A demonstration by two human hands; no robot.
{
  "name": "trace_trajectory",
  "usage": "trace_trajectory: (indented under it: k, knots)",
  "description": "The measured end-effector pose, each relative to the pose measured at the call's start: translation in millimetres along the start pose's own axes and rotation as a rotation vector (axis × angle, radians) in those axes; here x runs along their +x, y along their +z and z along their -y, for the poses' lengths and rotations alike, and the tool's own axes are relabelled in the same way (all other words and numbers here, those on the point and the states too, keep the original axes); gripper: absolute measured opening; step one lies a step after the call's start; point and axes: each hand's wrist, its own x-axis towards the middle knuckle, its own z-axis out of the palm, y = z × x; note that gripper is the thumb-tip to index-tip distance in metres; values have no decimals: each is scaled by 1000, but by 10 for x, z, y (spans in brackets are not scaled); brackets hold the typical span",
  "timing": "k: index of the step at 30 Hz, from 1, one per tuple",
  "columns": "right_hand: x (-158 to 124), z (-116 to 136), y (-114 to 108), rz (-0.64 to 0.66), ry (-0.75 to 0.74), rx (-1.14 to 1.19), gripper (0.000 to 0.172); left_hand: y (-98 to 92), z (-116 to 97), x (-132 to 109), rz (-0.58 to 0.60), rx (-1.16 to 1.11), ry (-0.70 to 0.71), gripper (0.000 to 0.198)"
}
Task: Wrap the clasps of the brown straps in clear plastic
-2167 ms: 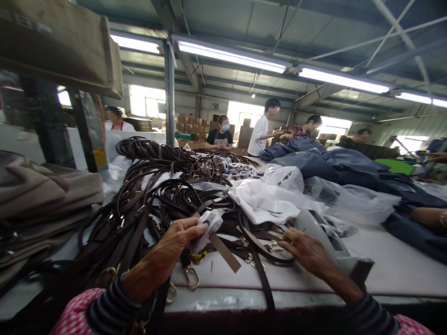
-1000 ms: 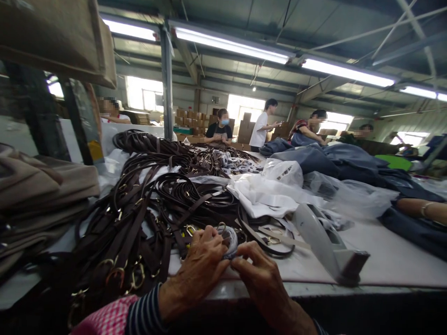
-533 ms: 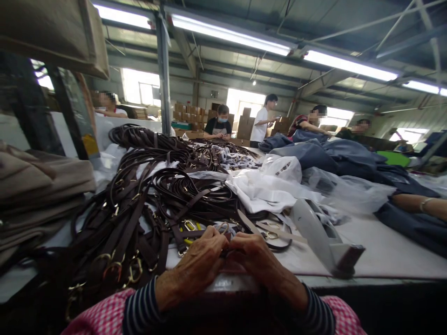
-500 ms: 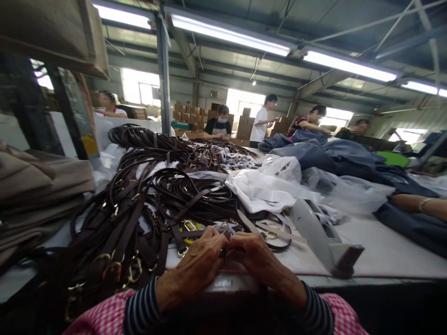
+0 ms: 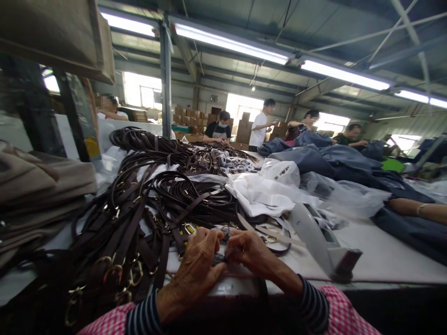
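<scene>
Close to the table's front edge, my left hand (image 5: 199, 260) and my right hand (image 5: 249, 251) meet over a small metal strap clasp with grey wrapping (image 5: 219, 258). My left fingers curl around it from the left with the thumb below. My right fingertips pinch at its right side; the exact grip is partly hidden. A curved gold-coloured piece shows above the fingertips. Beyond my left hand lies a gold buckle (image 5: 190, 228) against something yellow. Dark brown straps (image 5: 195, 195) are coiled just behind both hands.
More straps with gold hooks (image 5: 136, 270) heap up on the left. A grey tape dispenser (image 5: 314, 237) stands at right, near white plastic bags (image 5: 258, 186) and dark blue fabric (image 5: 335, 158). A co-worker's forearm (image 5: 408, 207) reaches in from the right. Other people work farther back.
My left hand has opened its thumb lower and more of the grey wrapping shows between the hands. My right hand has shifted slightly. The clasp stays between them.
</scene>
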Motion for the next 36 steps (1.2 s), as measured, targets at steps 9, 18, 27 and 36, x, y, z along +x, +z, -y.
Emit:
trace_trajectory:
  k: [9, 18, 27, 36]
  knots:
    - [102, 128, -140, 101, -29, -109, 12, -60, 13, 127, 169, 138, 107, 10]
    - [265, 588, -267, 423, -94, -704, 16, -87, 79, 85, 195, 60, 246, 9]
    - [31, 619, -299, 307, -399, -879, 23, -182, 73, 126, 189, -161, 139, 15]
    - [-6, 727, -359, 226, -361, -840, 12, -437, -89, 382, 272, -445, -273, 28]
